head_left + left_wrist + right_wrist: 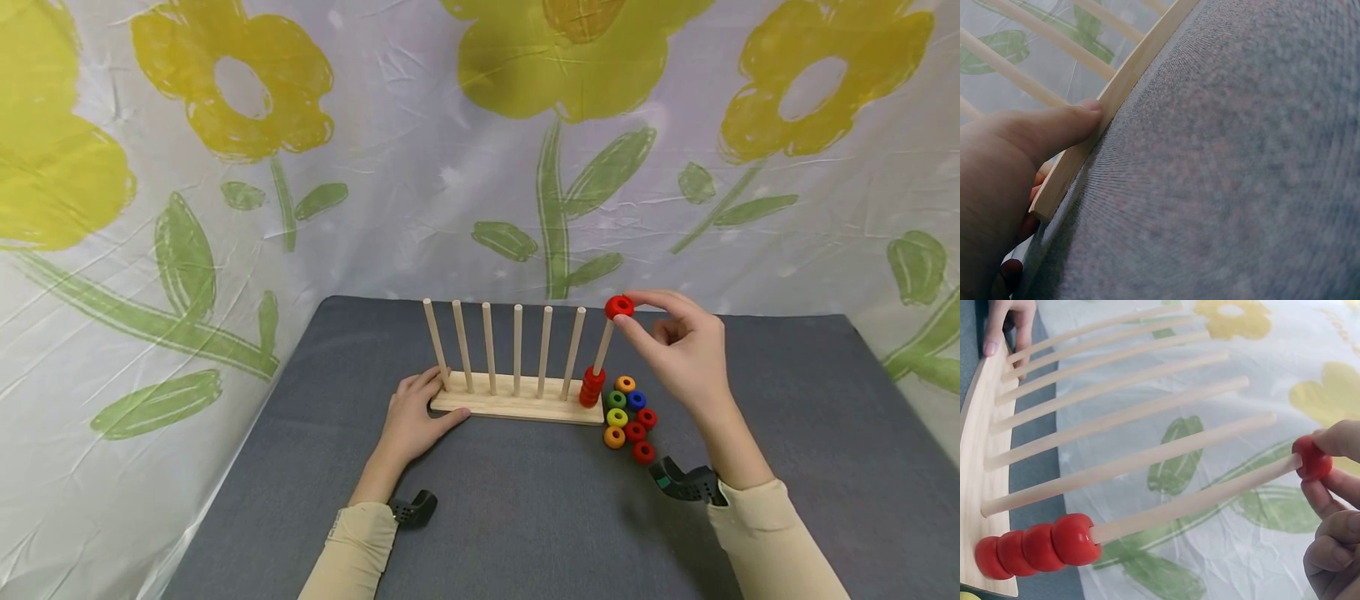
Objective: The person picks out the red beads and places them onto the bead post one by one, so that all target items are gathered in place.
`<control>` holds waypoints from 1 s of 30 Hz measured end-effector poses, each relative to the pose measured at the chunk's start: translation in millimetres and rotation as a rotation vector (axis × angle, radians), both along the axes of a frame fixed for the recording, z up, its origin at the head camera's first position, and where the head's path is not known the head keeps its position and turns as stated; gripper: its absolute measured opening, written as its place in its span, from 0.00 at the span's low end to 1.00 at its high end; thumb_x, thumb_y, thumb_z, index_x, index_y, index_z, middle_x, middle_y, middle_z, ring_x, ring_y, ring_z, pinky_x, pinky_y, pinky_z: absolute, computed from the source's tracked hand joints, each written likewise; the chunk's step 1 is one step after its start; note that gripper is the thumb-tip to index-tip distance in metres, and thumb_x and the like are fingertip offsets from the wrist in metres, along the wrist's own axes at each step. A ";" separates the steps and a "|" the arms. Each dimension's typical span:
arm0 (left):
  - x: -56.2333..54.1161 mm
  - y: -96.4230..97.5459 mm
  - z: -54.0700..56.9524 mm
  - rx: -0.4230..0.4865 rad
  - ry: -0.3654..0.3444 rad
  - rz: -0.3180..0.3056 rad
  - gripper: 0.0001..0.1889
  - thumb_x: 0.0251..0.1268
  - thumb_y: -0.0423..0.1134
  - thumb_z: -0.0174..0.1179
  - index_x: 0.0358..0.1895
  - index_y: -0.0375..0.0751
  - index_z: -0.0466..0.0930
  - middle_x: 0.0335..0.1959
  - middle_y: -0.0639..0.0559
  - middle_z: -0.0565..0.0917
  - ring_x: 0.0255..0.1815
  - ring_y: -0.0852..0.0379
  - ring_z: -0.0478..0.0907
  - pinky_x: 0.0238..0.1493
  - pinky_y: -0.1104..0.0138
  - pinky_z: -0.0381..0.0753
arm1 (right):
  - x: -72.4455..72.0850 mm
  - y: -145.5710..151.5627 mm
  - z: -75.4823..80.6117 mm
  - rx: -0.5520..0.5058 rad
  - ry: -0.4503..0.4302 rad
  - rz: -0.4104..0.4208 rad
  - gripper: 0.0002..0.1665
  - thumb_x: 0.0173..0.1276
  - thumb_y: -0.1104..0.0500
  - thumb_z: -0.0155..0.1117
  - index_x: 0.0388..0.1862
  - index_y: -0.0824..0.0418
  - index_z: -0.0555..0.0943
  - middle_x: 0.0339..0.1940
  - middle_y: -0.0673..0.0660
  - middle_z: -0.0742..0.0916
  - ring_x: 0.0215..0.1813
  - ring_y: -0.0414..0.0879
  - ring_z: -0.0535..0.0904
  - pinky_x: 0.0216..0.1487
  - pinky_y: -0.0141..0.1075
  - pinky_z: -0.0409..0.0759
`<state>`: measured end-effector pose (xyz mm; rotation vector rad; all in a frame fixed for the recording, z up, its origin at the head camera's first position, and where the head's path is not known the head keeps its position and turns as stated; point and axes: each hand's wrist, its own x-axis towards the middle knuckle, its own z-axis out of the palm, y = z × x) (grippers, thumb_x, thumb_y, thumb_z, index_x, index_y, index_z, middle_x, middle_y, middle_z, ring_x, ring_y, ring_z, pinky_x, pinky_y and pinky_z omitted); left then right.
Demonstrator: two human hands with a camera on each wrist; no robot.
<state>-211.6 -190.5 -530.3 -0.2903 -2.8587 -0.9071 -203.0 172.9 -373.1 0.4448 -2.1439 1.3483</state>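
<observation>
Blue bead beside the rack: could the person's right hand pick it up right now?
Probably not just yet: the right hand pinches a red bead at the tip of the end peg. Otherwise the way looks free: the blue bead lies close by with nothing on top.

A dark grey table (517, 508) with a wooden base (517, 407) and loose rings (635, 431) on it.
The table has a covering that looks like cloth. The long, pale base lies flat, near the far edge. Just beside its right end there is a close group: three red rings (642, 452), two orange rings (614, 437), one green ring (617, 399), one blue ring (637, 400) and one yellow ring (617, 417).
</observation>
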 end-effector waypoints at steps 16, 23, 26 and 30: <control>1.1 -1.0 0.6 -0.002 -0.013 -0.003 0.40 0.65 0.58 0.74 0.76 0.44 0.76 0.80 0.42 0.71 0.79 0.34 0.63 0.72 0.34 0.63 | -1.2 -1.0 -8.5 0.068 -0.032 -0.026 0.17 0.66 0.64 0.80 0.54 0.56 0.92 0.38 0.44 0.83 0.13 0.37 0.57 0.17 0.33 0.57; 0.3 -1.1 -0.5 -0.003 0.001 0.000 0.36 0.65 0.58 0.74 0.71 0.42 0.81 0.79 0.42 0.71 0.78 0.35 0.64 0.71 0.34 0.64 | -1.1 -1.4 -10.7 0.092 -0.017 -0.036 0.16 0.67 0.64 0.79 0.53 0.56 0.92 0.34 0.49 0.81 0.13 0.37 0.57 0.17 0.33 0.56; 0.1 -0.5 0.0 -0.002 -0.003 0.003 0.34 0.65 0.58 0.74 0.68 0.41 0.83 0.79 0.41 0.71 0.78 0.35 0.64 0.71 0.34 0.64 | -1.7 -0.9 -11.4 0.093 -0.015 -0.034 0.15 0.67 0.65 0.79 0.52 0.57 0.92 0.29 0.51 0.78 0.13 0.37 0.56 0.17 0.33 0.55; -0.1 -0.6 -0.3 -0.008 -0.002 0.002 0.33 0.66 0.58 0.74 0.67 0.40 0.83 0.79 0.41 0.71 0.78 0.35 0.64 0.71 0.34 0.64 | -2.2 -0.5 -11.4 0.092 -0.014 -0.033 0.15 0.67 0.64 0.79 0.52 0.57 0.92 0.28 0.52 0.78 0.13 0.36 0.56 0.16 0.33 0.55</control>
